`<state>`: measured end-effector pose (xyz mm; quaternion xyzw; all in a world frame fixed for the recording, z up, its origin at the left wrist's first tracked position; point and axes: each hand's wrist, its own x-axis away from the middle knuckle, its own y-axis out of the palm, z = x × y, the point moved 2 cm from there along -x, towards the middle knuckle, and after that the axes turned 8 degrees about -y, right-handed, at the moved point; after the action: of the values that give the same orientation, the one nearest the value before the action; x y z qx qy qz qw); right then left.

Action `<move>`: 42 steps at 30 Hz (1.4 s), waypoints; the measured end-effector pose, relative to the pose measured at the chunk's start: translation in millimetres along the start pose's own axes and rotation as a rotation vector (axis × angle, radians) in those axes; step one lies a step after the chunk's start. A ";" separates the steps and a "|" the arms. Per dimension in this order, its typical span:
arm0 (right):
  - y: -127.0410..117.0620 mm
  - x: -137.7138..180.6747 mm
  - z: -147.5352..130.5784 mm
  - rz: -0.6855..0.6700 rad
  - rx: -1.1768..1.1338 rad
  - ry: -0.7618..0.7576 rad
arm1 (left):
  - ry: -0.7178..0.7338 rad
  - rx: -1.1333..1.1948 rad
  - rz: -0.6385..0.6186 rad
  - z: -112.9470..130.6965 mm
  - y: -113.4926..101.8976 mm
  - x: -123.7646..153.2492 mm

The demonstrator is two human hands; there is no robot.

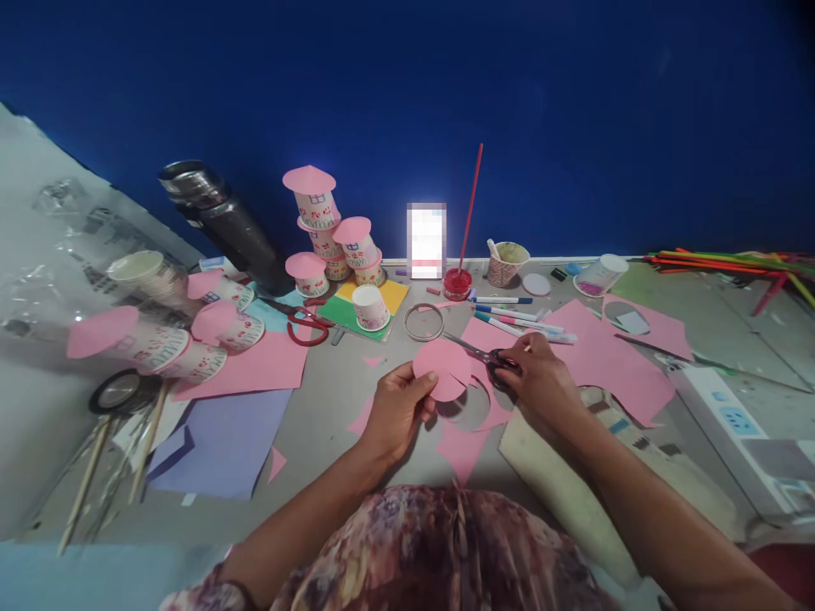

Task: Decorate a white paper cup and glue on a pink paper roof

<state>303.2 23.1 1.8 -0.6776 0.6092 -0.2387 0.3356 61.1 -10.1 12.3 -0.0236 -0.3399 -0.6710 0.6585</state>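
My left hand (398, 412) pinches a pink paper circle (441, 367) by its lower left edge, fingers closed on it. My right hand (538, 378) grips dark-handled scissors (482, 354), whose blades point left across the circle. Under the circle lies a pink sheet with a round hole (474, 412). Both hands hover just above the grey table (331, 395), near its middle.
Paper cups with pink cone roofs (322, 225) are stacked at the back, more lie at the left (159, 344). Red scissors (306, 324), a tape ring (424, 322), markers (509, 318), a red paint pot (457, 284), pink sheets (611, 356), purple paper (222, 441), a power strip (732, 416).
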 end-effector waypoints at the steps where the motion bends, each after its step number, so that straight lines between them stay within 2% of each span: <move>1: -0.9 -1.8 3.1 -0.022 0.009 -0.002 | -0.009 -0.001 -0.007 0.3 0.5 0.1; 5: -6.2 -6.4 8.6 -0.107 -0.050 -0.006 | -0.030 -0.010 -0.024 1.4 1.3 0.4; 10: -11.5 -1.8 -7.0 -0.007 -0.149 0.032 | -0.027 -0.170 -0.039 1.4 1.8 2.8; 16: 6.4 7.6 -31.3 -0.126 -0.579 0.104 | -0.084 -0.264 -0.118 -2.4 6.3 4.9; 21: 11.4 12.4 -36.9 -0.202 -0.746 0.247 | -0.156 -0.193 -0.157 -5.0 7.7 3.6; 25: 12.5 13.1 -40.3 -0.249 -0.815 0.319 | -0.183 -0.138 -0.156 -9.6 8.3 2.6; 32: 17.4 11.7 -40.1 -0.276 -0.877 0.325 | -0.256 -0.125 -0.201 -18.7 9.2 2.8; 37: 18.7 14.9 -43.6 -0.323 -0.865 0.292 | -0.312 -0.120 -0.200 -21.9 8.2 2.3; 42: 15.4 16.3 -48.7 -0.311 -0.802 0.217 | -0.353 0.015 -0.184 -20.7 8.3 1.6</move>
<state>259.6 -1.5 21.0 -0.8089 0.5762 -0.1010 -0.0594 76.9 -20.7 0.7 -0.1048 -0.4556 -0.7114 0.5247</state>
